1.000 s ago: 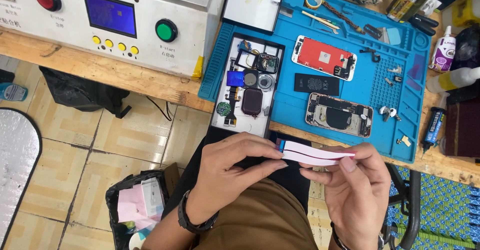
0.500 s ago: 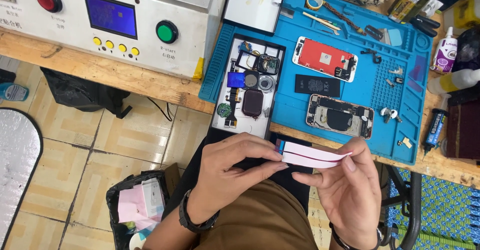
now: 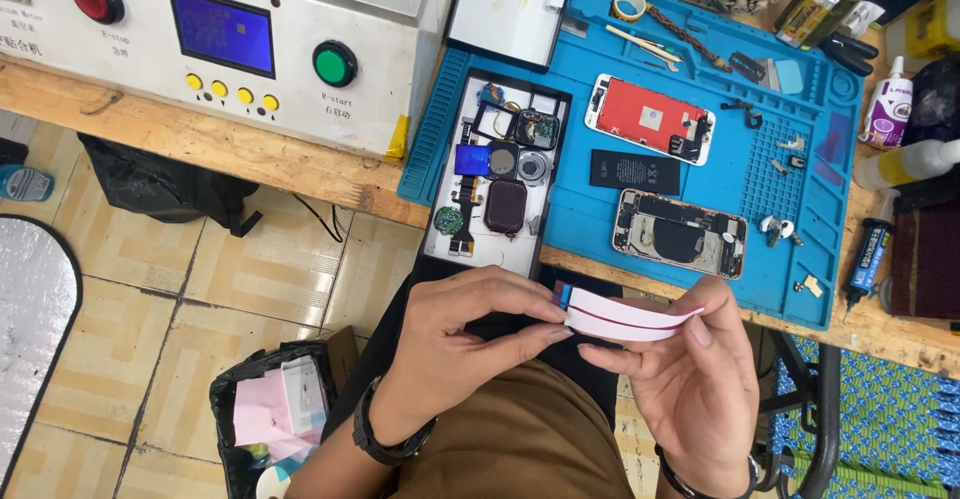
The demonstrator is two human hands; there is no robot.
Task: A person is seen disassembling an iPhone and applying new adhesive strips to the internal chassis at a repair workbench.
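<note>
Evidently a thin white strip (image 3: 632,316) with red lines is held low and right of centre in the frame, pinched at its left end by the left hand (image 3: 470,344) and at its right end by the thumb and fingers of the right hand (image 3: 690,384). A liner is probably being peeled (judging by the blue tab at the left end). Next, a slow, even pull is called for, so nothing tears or curls. Above, an opened phone (image 3: 680,233) lies on the blue mat (image 3: 570,209).

white red-lined strip (image 3: 630,316), blue mat (image 3: 800,199)
</note>
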